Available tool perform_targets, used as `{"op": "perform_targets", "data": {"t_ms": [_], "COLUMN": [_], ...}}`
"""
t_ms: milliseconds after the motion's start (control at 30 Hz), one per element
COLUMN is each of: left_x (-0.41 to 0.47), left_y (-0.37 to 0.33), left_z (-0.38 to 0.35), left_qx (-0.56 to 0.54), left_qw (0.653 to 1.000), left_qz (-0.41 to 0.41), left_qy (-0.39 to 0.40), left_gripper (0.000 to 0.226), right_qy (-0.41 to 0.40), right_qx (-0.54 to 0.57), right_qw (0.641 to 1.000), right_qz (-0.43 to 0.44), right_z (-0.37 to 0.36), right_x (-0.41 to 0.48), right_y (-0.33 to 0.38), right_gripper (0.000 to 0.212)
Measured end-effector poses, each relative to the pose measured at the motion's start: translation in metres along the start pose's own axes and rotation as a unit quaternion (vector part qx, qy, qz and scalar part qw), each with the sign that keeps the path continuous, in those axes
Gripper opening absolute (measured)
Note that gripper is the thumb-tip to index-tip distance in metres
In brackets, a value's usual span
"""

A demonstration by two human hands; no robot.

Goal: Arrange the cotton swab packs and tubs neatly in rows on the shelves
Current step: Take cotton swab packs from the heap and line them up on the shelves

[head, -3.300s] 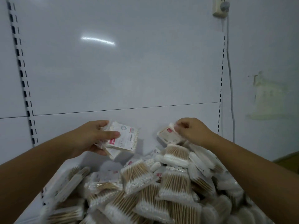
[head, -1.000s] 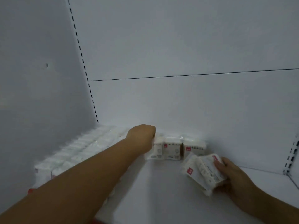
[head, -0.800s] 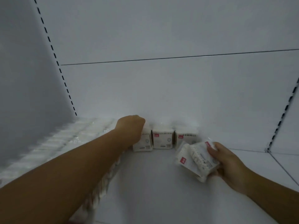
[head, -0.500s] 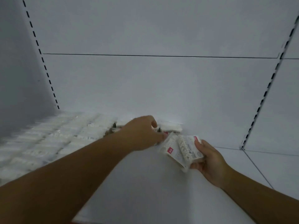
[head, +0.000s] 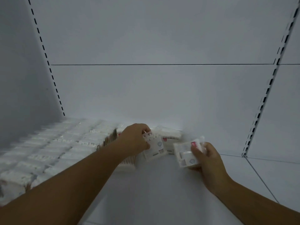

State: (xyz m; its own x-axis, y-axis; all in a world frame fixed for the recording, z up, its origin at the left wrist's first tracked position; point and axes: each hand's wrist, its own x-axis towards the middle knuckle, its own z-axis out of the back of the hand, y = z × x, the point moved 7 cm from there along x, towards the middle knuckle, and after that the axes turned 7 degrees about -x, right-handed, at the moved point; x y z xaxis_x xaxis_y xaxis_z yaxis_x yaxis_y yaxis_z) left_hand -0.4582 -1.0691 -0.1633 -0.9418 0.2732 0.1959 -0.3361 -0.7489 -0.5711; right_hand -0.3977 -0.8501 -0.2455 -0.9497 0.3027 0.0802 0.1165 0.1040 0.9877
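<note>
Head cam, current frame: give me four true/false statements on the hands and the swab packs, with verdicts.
1. The left hand grips a swab pack. True.
2. The right hand is empty. False: it holds a bundle of packs.
3. Rows of packs cover the left part of the shelf. True.
4. Both hands grip the same pack. False: each holds its own, with a gap between the two.
</note>
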Motion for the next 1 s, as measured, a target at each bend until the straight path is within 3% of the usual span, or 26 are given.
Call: {"op": "perform_targets", "data": {"t_ms": [67,133,233,300,367,433,500,633,800,900,1000], "left_x": [0.003,0.006,0.009,0.009,0.009,0.009,0.010,0.013,0.001,-0.012,-0.023], "left_y": [-0.001,-0.001,-0.001,-0.003,-0.005,-0.006,-0.008,-0.012,-0.019,0.001,0.033], "left_z": [0.004,0.002,-0.006,-0.008,-0.006,-0.008,-0.010,-0.014,0.012,0.013,-0.003], "left_qx": [0.070,0.114,0.168,0.186,0.195,0.217,0.244,0.267,0.210,0.280,0.394], "left_qw": [0.997,0.992,0.984,0.979,0.975,0.968,0.960,0.951,0.966,0.950,0.886], "left_qz": [-0.020,-0.035,-0.054,-0.074,-0.091,-0.111,-0.127,-0.148,-0.148,-0.090,-0.031], "left_qy": [-0.021,-0.032,-0.032,-0.045,-0.060,-0.059,-0.057,-0.050,-0.037,0.109,0.242], "left_gripper": [0.033,0.038,0.036,0.034,0.035,0.035,0.033,0.035,0.039,0.047,0.084], "right_qy": [0.005,0.010,0.035,0.037,0.050,0.073,0.054,0.032,0.051,0.037,0.044], "right_qx": [-0.160,-0.348,-0.486,-0.546,-0.570,-0.592,-0.594,-0.612,-0.650,-0.652,-0.622], "right_qw": [0.986,0.929,0.846,0.793,0.754,0.692,0.649,0.645,0.631,0.628,0.631], "right_qz": [0.049,0.128,0.219,0.267,0.323,0.406,0.473,0.457,0.421,0.422,0.461], "right_z": [-0.005,-0.013,-0.028,-0.037,-0.047,-0.059,-0.063,-0.063,-0.063,-0.065,-0.088], "right_x": [0.001,0.004,0.014,0.022,0.024,0.022,0.020,0.029,0.031,0.025,0.012], "right_y": [0.007,0.025,0.051,0.058,0.058,0.053,0.051,0.045,0.037,0.045,0.057], "right_gripper": [0.007,0.012,0.026,0.039,0.039,0.037,0.037,0.039,0.040,0.048,0.043]}}
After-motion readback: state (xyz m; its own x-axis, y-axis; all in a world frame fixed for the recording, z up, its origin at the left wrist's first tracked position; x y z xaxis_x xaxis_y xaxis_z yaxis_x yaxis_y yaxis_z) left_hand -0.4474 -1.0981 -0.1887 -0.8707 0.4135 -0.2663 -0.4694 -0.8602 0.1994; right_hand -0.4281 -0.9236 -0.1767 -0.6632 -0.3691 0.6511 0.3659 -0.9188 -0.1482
